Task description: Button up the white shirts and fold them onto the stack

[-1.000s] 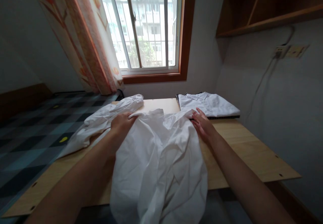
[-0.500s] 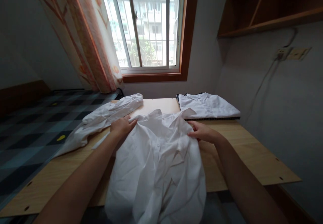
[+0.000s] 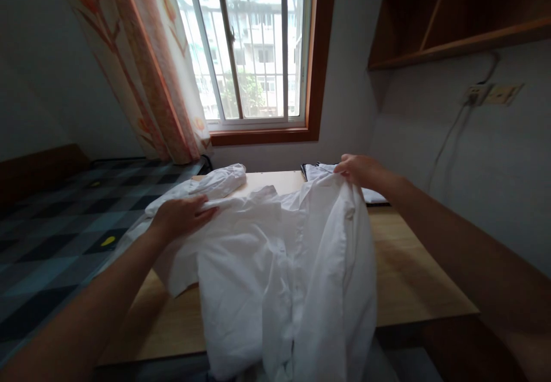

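Observation:
A white button-up shirt [image 3: 249,267] hangs between my two hands over the wooden board, its lower part falling past the near edge. My left hand [image 3: 183,215] grips it near one shoulder, with a short sleeve drooping beneath. At the other side my right hand [image 3: 355,169] pinches the cloth and holds it higher. The collar lies between the hands, and buttons run down the creased front. Behind my left hand lies another crumpled white garment [image 3: 224,180]. A folded white shirt [image 3: 321,170] on a dark-edged stack sits behind my right hand, partly covered.
The light wooden board [image 3: 413,273] spans the front. To the left is a bed with a dark checked cover [image 3: 47,238]. A window [image 3: 258,54] with a floral curtain [image 3: 142,66] is ahead. Upper right hangs a wooden shelf [image 3: 465,43] above a wall socket [image 3: 477,93] with a cord.
My right hand has risen and moved outward with its side of the shirt, now covering part of the folded stack. My left hand has shifted left, and the shirt is spread wider.

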`<state>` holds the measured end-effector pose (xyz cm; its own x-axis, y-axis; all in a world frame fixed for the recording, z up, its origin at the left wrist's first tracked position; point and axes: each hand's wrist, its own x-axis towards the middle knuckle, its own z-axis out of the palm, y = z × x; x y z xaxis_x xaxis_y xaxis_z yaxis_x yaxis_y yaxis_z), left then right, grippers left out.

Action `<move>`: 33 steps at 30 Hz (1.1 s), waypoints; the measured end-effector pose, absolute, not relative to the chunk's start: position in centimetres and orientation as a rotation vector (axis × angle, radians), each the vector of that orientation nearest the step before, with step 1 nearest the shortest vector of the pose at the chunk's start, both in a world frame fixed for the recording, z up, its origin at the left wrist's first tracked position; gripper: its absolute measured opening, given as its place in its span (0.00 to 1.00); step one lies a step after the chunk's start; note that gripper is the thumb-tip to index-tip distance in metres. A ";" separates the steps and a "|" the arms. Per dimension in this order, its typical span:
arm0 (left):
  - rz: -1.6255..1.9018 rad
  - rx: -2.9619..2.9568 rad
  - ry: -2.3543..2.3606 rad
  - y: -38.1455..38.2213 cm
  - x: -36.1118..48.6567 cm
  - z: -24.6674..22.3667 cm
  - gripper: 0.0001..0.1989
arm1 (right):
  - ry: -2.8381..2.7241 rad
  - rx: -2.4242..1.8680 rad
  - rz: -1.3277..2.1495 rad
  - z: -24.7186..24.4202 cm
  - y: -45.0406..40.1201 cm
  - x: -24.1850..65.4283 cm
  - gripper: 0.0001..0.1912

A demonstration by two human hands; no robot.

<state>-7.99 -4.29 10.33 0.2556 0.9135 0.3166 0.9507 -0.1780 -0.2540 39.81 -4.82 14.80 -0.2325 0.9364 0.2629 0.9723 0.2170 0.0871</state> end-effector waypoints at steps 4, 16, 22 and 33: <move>-0.234 -2.195 -1.592 -2.8 -9.5 9.0 0.25 | -2.409 -1.954 -0.449 12.2 -4.0 41.1 0.15; -0.643 -2.614 -1.387 -5.9 7.4 8.0 0.20 | -1.919 -2.068 0.185 6.0 -9.2 44.8 0.24; -0.723 -2.584 -1.419 -5.8 14.4 6.0 0.23 | -1.910 -2.156 0.636 4.7 -14.0 43.4 0.33; -0.550 -2.446 -1.614 -6.0 9.6 6.0 0.25 | -2.084 -2.007 0.404 2.7 -15.4 38.5 0.14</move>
